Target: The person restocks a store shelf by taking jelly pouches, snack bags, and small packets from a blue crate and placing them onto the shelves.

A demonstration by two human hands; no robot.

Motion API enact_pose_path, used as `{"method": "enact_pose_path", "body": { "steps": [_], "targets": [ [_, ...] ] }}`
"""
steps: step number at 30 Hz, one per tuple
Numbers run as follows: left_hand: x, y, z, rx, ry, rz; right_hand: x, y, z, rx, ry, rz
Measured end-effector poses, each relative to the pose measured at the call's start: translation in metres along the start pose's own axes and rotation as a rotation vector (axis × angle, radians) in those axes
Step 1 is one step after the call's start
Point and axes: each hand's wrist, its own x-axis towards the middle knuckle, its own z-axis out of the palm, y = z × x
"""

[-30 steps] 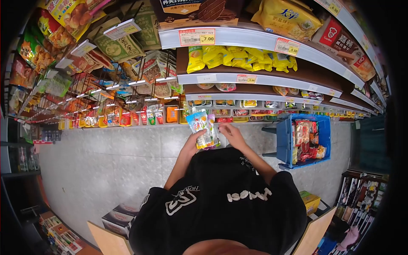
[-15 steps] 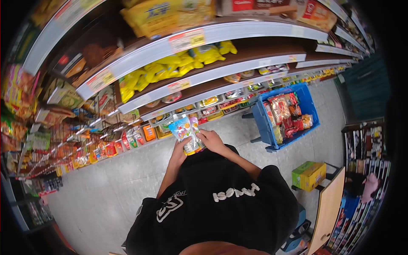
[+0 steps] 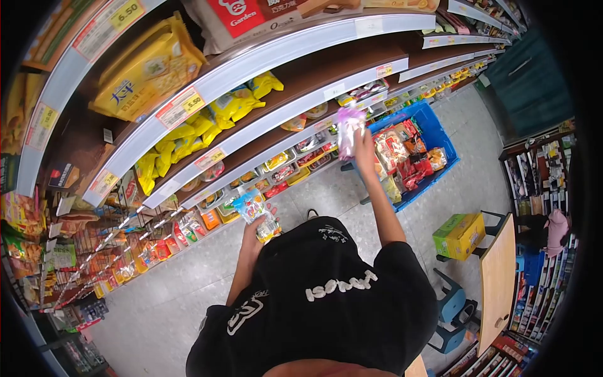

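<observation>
Head, left hand point(image 3: 254, 231) holding pouch point(image 3: 253, 207), right hand point(image 3: 362, 149) packet point(image 3: 348, 133)

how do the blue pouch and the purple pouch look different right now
The blue pouch is blue and white with yellow near its base; the purple pouch is purple and whitish.
The blue pouch is in the left hand, close to the body; the purple pouch is in the right hand, reached out towards the shelves.
The blue pouch looks fairly sharp, the purple pouch blurred.
Both are hand-held.
</observation>
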Motion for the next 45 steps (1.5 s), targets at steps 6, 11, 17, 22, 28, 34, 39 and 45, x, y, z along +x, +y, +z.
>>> {"method": "enact_pose_path", "body": {
  "steps": [6, 11, 17, 22, 28, 34, 39, 45],
  "targets": [
    [0.009, -0.013, 0.023, 0.006, 0.013, -0.006, 0.044, -0.021, -0.023, 0.247, 0.035, -0.025],
    [0.014, -0.031, 0.006, -0.089, 0.045, -0.006, -0.025, -0.016, 0.034, 0.303, -0.193, -0.128],
    [-0.002, -0.016, 0.032, -0.133, 0.145, 0.070, -0.141, -0.058, 0.087, 0.318, -0.708, -0.090],
    [-0.002, -0.023, 0.015, -0.098, 0.191, 0.175, -0.184, -0.065, 0.114, 0.208, -0.895, -0.152],
    [-0.010, -0.028, -0.008, 0.009, 0.227, 0.284, -0.206, -0.061, 0.132, 0.244, -0.911, -0.253],
    [-0.022, -0.007, -0.030, -0.043, 0.242, 0.303, -0.213, -0.077, 0.144, 0.344, -1.122, -0.111],
    [-0.029, 0.001, -0.051, -0.095, 0.295, 0.272, -0.168, -0.147, 0.190, 0.141, -0.604, -0.729],
    [-0.031, 0.013, -0.068, -0.091, 0.256, 0.144, -0.131, -0.185, 0.272, -0.469, -0.970, -0.809]
  ]
}}
